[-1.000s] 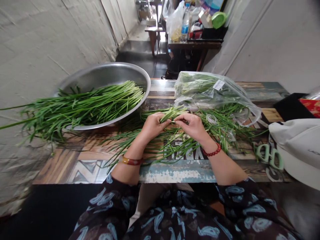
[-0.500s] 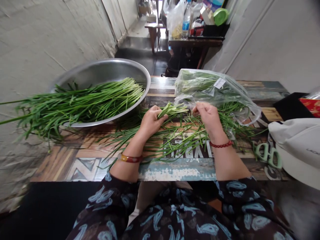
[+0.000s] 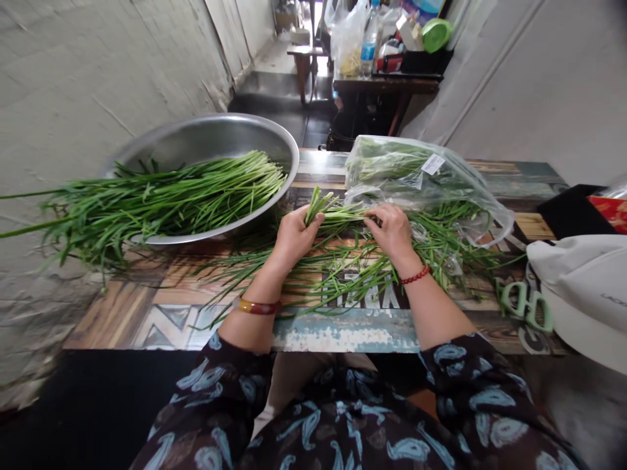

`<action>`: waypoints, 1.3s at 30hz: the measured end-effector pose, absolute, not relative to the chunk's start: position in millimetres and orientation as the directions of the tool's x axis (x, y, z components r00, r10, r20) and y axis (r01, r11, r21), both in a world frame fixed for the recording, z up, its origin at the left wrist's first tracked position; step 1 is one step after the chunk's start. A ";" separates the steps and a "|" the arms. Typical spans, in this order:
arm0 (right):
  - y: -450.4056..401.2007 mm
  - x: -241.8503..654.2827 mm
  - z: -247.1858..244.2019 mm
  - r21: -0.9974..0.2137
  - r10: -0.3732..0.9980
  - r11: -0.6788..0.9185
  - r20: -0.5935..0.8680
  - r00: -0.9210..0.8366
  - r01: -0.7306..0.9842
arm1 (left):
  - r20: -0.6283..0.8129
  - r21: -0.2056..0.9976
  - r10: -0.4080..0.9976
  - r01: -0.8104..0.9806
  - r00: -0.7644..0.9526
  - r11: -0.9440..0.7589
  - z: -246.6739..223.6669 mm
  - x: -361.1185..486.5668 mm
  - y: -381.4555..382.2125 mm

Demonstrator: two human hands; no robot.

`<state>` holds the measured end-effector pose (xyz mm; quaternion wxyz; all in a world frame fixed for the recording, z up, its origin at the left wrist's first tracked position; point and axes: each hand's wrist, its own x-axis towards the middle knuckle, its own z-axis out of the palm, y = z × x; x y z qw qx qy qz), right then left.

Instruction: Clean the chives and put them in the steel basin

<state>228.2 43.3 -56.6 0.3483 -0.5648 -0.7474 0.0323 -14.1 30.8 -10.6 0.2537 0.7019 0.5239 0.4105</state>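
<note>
My left hand (image 3: 294, 236) is closed around a small bunch of garlic chives (image 3: 321, 203), their pale ends sticking out past the thumb. Thumb and fingers of my right hand (image 3: 393, 236) pinch the tips of some pale stalks that reach across from the left hand. Loose chives (image 3: 353, 282) lie strewn over the tabletop under both hands. To the left, a wide metal basin (image 3: 292, 171) carries a big heap of chives (image 3: 206, 196), leaves hanging over its rim. A clear plastic bag (image 3: 453, 171) with more chives lies behind my right hand.
Green-handled scissors (image 3: 526, 305) and a pale cap (image 3: 582, 287) sit at the right of the patterned wooden table (image 3: 337, 333). Walls run along both sides. Farther back, a small table (image 3: 386, 85) bears a water bottle (image 3: 368, 49), bags and boxes.
My right hand has moved left and down to the stalks by my left hand. Some stalks in my left hand now point upward. The view has shifted slightly.
</note>
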 end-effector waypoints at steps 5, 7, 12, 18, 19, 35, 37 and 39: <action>40.5 225.0 -47.3 -0.604 0.855 0.401 0.516 -0.045 0.689 | 0.263 0.828 0.959 0.487 0.103 -0.279 -9.6 -13.3 30.7; 36.4 223.0 -41.5 -0.654 0.858 0.406 0.514 -0.019 0.638 | 0.257 0.845 0.963 0.464 0.084 -0.266 -11.5 -13.3 31.3; 23.8 215.8 -26.8 -0.656 0.847 0.473 0.522 -0.100 0.588 | 0.324 0.825 0.944 0.470 0.064 -0.315 -16.2 -14.2 33.1; 16.5 210.6 -18.2 -0.664 0.849 0.499 0.504 -0.160 0.557 | 0.304 0.790 0.933 0.497 0.190 -0.359 -11.3 -12.0 30.1; 15.7 209.7 -17.4 -0.676 0.853 0.497 0.496 -0.163 0.544 | 0.299 0.791 0.932 0.492 0.207 -0.363 -10.3 -11.4 29.4; 19.6 206.1 -28.4 -0.888 0.947 0.301 0.321 0.000 0.347 | 0.258 0.761 0.905 0.506 0.339 -0.407 -16.2 -11.1 30.3; 16.2 199.6 -25.1 -0.849 0.934 0.350 0.348 -0.080 0.397 | 0.265 0.747 0.900 0.516 0.347 -0.419 -15.3 -11.1 30.0; 13.3 193.2 -23.2 -0.802 0.914 0.395 0.390 -0.108 0.448 | 0.272 0.725 0.891 0.531 0.364 -0.439 -14.9 -10.6 29.8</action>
